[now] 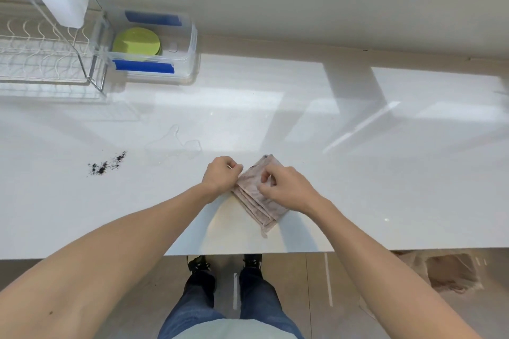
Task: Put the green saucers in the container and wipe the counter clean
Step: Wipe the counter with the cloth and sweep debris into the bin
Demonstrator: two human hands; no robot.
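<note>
Both hands (220, 173) (286, 190) pinching cloth (257, 195), crumbs (106, 165) left, maybe puddle (176, 143)

Saucers (137, 42) in container (192, 44) (rack (41, 58) leftward)

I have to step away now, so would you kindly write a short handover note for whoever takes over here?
Left hand: pinches the left edge of the folded cloth.
Right hand: pinches the cloth's top.
Cloth lies on the counter near the front edge.
Done: green saucers sit stacked in the clear container.
Left: wipe the dark crumbs and the water spill, both to the left of the cloth.
</note>
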